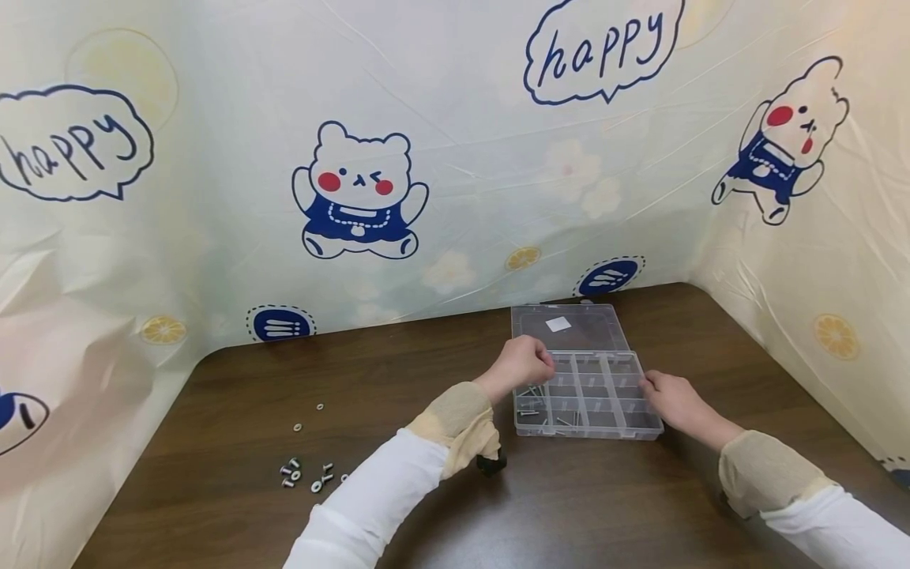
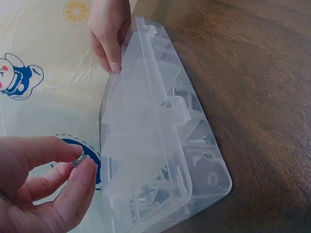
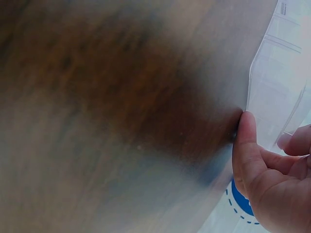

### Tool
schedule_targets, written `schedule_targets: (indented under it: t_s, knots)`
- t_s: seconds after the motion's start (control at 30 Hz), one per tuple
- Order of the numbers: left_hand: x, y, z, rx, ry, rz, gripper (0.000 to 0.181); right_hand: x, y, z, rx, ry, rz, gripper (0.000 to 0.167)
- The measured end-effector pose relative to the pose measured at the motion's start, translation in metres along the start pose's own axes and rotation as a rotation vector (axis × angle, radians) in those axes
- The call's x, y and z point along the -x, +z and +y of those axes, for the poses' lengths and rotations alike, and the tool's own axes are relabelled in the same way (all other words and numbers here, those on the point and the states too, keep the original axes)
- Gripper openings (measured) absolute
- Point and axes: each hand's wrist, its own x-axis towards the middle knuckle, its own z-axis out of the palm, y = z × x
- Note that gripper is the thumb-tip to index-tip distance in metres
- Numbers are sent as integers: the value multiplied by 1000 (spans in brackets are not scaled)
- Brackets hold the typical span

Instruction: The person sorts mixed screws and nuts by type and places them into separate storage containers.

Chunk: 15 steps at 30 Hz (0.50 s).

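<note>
A clear plastic compartment box (image 1: 590,432) lies on the table, its hinged lid (image 1: 532,328) folded back behind it. My left hand (image 1: 524,362) is over the box's left rear part. In the left wrist view its thumb and fingers pinch a small metal fastener (image 2: 79,160); whether it is a nut or a short screw cannot be told. Several screws (image 1: 528,412) lie in the left compartments. My right hand (image 1: 674,399) holds the box's right side, thumb at the rim; in the right wrist view one finger (image 3: 246,128) lies along the outer wall.
Several short screws and washers (image 1: 316,487) lie loose on the brown table (image 1: 398,371) to the left. Two small washers (image 1: 298,427) lie farther back. A printed cloth (image 1: 469,158) hangs around the table's back and sides. A white label (image 1: 558,324) is on the lid.
</note>
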Motion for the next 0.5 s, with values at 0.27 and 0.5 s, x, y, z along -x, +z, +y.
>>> schedule_targets:
  t_s: [0.27, 0.5]
  knots:
    - [2, -5, 1, 11, 11, -7, 5, 0, 0, -2, 7, -7, -4, 30]
    - [2, -14, -5, -12, 38, -73, 5, 1, -1, -2, -1, -14, 2, 28]
